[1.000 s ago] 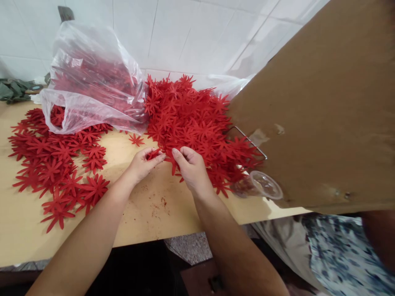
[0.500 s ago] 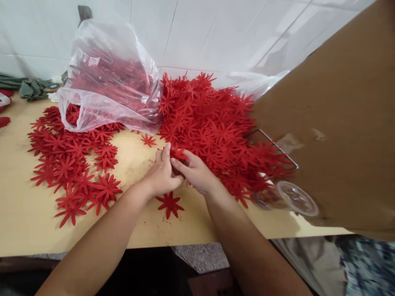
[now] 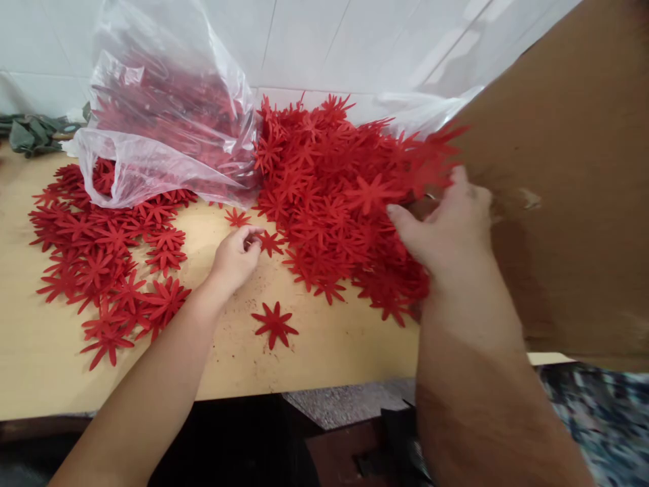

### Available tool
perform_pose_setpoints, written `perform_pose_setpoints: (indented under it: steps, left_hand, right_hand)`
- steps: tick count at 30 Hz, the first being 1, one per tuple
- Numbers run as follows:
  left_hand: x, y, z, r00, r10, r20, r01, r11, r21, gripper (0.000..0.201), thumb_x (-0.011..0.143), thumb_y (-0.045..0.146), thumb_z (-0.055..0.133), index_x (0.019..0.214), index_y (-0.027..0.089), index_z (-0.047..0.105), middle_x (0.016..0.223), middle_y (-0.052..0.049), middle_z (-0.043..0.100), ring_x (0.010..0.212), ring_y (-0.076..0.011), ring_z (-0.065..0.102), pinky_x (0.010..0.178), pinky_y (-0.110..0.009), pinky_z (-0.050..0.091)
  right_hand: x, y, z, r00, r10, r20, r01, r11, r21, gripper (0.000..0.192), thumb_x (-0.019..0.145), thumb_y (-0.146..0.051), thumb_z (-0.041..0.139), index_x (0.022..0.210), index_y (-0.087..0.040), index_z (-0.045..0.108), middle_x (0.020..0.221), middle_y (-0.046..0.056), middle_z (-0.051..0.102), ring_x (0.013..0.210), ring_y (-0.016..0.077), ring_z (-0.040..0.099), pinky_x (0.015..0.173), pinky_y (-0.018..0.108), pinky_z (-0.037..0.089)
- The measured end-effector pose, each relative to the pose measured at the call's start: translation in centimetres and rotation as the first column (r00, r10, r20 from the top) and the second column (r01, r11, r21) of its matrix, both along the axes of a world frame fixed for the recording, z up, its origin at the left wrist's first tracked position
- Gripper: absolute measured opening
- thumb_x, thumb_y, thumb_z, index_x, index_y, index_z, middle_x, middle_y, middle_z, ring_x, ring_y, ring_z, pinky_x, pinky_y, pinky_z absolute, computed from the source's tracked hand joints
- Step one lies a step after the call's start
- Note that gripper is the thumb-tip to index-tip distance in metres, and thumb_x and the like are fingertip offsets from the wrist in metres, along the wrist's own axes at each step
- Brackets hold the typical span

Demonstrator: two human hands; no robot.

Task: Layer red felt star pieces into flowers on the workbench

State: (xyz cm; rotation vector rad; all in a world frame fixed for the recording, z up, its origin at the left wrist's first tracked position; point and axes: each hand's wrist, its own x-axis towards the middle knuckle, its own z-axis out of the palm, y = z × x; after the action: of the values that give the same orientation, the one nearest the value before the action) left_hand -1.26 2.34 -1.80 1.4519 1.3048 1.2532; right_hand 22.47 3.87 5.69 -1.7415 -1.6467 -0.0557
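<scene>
— What do the hands have hold of?

— The left hand (image 3: 234, 256) pinches a small red flower cutout (image 3: 270, 242) between thumb and fingertips, at the near left edge of the big heap of red flowers (image 3: 334, 196). The cutout lies flat on the wooden table (image 3: 30, 358), at about three o'clock from the hand.

— And the right hand?

— The right hand (image 3: 446, 226) is raised at the heap's right flank, fingers curled around a bunch of flowers (image 3: 420, 166) lifted off the pile. The thumb points toward nine o'clock. How many pieces it grips I cannot tell.

— Anything loose nearby?

— One single flower (image 3: 274, 325) lies alone on the table at about five o'clock from the left hand, apart from both hands. Another small one (image 3: 236, 217) sits at twelve o'clock from that hand, just below the plastic bag (image 3: 167, 115).

— What surrounds them?

— The clear bag, holding more red pieces, lies at eleven o'clock, touching the heap. A flat spread of flowers (image 3: 106, 257) covers the table at nine o'clock. A brown cardboard sheet (image 3: 568, 176) fills the right side, behind the right hand. Green fabric (image 3: 30, 132) lies at the far left by the tiled wall (image 3: 324, 40).
</scene>
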Motion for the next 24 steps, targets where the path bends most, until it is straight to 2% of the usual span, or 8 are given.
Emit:
perform_pose_setpoints:
  steps: [2,4,8,10,12,16,20,24]
  left_hand:
    - [0.0,0.1,-0.1,1.0,0.008,0.001,-0.008,1.0,-0.011,0.022,0.073,0.013,0.048,0.092,0.016,0.059,0.076,-0.001,0.058,0.063,-0.0081,0.049,0.063,-0.024,0.039]
    - [0.0,0.1,0.0,1.0,0.017,0.019,-0.016,1.0,-0.026,0.021,0.072,0.013,0.048,0.089,0.016,0.06,0.073,0.0,0.057,0.062,-0.0078,0.048,0.062,-0.023,0.039]
    - [-0.1,0.2,0.2,0.992,0.073,0.104,-0.067,0.996,-0.056,0.017,0.074,0.013,0.047,0.086,0.015,0.058,0.071,0.0,0.055,0.06,-0.0067,0.046,0.059,-0.021,0.038]
    - [-0.1,0.3,0.2,0.984,0.095,0.153,-0.085,0.994,-0.071,0.017,0.073,0.011,0.046,0.085,0.015,0.057,0.071,0.001,0.054,0.06,-0.0062,0.046,0.06,-0.021,0.038]
    - [-0.2,0.4,0.2,0.977,0.103,0.186,-0.09,0.993,-0.08,0.017,0.072,0.009,0.046,0.084,0.015,0.056,0.071,0.001,0.054,0.06,-0.006,0.046,0.061,-0.021,0.038]
    - [-0.2,0.4,0.5,0.974,0.097,0.203,-0.08,0.993,-0.092,0.016,0.072,0.008,0.045,0.081,0.015,0.055,0.07,0.001,0.053,0.061,-0.0064,0.047,0.063,-0.021,0.04]
    - [-0.2,0.2,0.5,0.973,0.127,0.195,-0.113,0.99,-0.078,0.015,0.072,0.009,0.046,0.082,0.015,0.056,0.072,0.001,0.055,0.064,-0.007,0.049,0.065,-0.022,0.041]
    - [-0.3,0.4,0.3,0.96,0.17,0.221,-0.167,0.985,-0.03,0.016,0.072,0.008,0.046,0.081,0.016,0.056,0.075,0.0,0.057,0.064,-0.0069,0.049,0.065,-0.022,0.042]
  right_hand:
    - [-0.5,-1.2,0.5,0.984,-0.081,0.161,0.088,0.995,-0.04,0.079,0.066,-0.027,0.065,0.132,-0.002,0.03,0.13,0.03,0.035,0.124,0.0372,0.031,0.1,0.052,0.027]
    - [-2.1,-3.2,0.2,0.968,0.131,0.215,-0.111,0.989,-0.102,0.062,0.071,-0.03,0.06,0.125,-0.006,0.042,0.124,0.024,0.045,0.118,0.034,0.041,0.097,0.05,0.033]
    - [-6.4,-7.7,-1.4,0.743,0.657,0.127,-0.564,0.718,-0.407,0.037,0.071,-0.035,0.061,0.104,-0.017,0.06,0.104,0.013,0.059,0.095,0.0256,0.055,0.083,0.042,0.045]
    - [-7.9,-9.2,-2.0,0.66,0.746,0.086,-0.611,0.6,-0.517,0.031,0.068,-0.028,0.065,0.097,-0.017,0.062,0.098,0.011,0.059,0.088,0.0228,0.056,0.076,0.037,0.046]
    - [-8.8,-9.7,-2.4,0.641,0.763,0.084,-0.582,0.555,-0.595,0.02,0.069,-0.018,0.061,0.089,-0.016,0.062,0.092,0.01,0.058,0.079,0.0195,0.055,0.068,0.033,0.045]
    - [-8.8,-7.7,-2.6,0.65,0.756,0.076,-0.568,0.55,-0.612,0.014,0.074,-0.009,0.048,0.077,-0.016,0.059,0.081,0.006,0.057,0.071,0.0158,0.053,0.066,0.029,0.042]
    - [-8.9,-3.6,-2.9,0.765,0.638,0.088,-0.546,0.715,-0.438,0.019,0.075,-0.016,0.05,0.092,-0.016,0.058,0.091,0.008,0.059,0.081,0.0184,0.055,0.072,0.03,0.042]
    - [-10.5,-0.8,-3.5,0.8,0.518,0.305,-0.326,0.8,-0.504,0.032,0.077,-0.025,0.05,0.107,-0.014,0.054,0.104,0.014,0.055,0.085,0.0232,0.056,0.07,0.033,0.042]
